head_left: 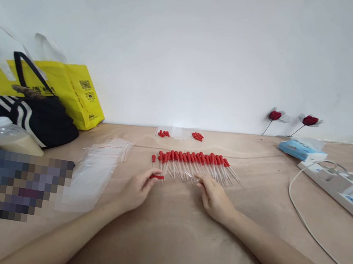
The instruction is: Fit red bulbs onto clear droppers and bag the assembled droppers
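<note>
My left hand (136, 189) is closed in a pinch on a red rubber dropper bulb (157, 177), which lies sideways and points to the right. Opposite it, my right hand (216, 197) pinches a clear thin dropper tube (190, 176), its end directed left. A gap separates the bulb from the tube. Just beyond both hands lies a row of droppers (189, 157), with red bulbs at the far side and clear tubes towards me. One loose red bulb (154, 158) sits at the row's left end.
Small piles of red bulbs (197, 136) lie by the wall on clear plastic. Clear zip bags (94, 177) are left of my hands. Further left stand a yellow bag (83, 104), a black bag (54, 121) and a bottle (16, 138). Right are tissues (301, 149), a power strip (341, 189) and a cable (302, 223).
</note>
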`<state>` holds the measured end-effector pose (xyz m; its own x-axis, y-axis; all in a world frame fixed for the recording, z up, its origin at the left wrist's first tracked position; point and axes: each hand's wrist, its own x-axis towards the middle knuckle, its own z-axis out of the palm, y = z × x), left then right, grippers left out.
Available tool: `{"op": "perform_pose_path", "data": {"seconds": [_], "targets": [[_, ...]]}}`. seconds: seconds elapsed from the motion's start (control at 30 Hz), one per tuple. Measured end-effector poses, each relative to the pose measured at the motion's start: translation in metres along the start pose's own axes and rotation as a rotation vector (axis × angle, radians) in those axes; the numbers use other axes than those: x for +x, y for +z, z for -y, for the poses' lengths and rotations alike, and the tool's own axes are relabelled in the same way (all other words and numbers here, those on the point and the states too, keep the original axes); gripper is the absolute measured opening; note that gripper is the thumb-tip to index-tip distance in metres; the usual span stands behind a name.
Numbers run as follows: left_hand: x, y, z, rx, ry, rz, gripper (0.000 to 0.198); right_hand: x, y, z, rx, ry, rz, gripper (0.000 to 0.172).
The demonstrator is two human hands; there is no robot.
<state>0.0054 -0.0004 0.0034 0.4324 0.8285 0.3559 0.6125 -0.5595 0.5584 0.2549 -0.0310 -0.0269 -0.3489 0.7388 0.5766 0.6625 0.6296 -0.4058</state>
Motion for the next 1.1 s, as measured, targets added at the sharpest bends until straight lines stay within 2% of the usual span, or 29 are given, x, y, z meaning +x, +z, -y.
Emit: {"op": "perform_pose_path", "data": {"seconds": [0.1,0.2,0.53,0.77,1.1], "targets": [[-0.005,0.016,-0.013,-0.039,0.073,0.049,0.024,-0.002,0.004,0.003,0.003,-0.014,0.018,0.032],[-0.005,0.023,-0.014,-0.075,0.079,0.060,0.022,-0.002,0.007,0.008,0.023,-0.024,0.045,0.029],[-0.004,0.022,-0.013,-0.081,0.064,0.082,0.018,-0.003,0.011,0.016,-0.015,-0.074,0.097,0.032],[-0.004,0.026,-0.011,-0.138,0.022,0.026,0.019,-0.002,0.015,0.022,-0.046,-0.159,0.036,0.024],[-0.005,0.026,-0.012,-0.025,0.164,0.031,0.019,0.000,0.011,0.021,-0.161,-0.213,0.086,0.028]]}}
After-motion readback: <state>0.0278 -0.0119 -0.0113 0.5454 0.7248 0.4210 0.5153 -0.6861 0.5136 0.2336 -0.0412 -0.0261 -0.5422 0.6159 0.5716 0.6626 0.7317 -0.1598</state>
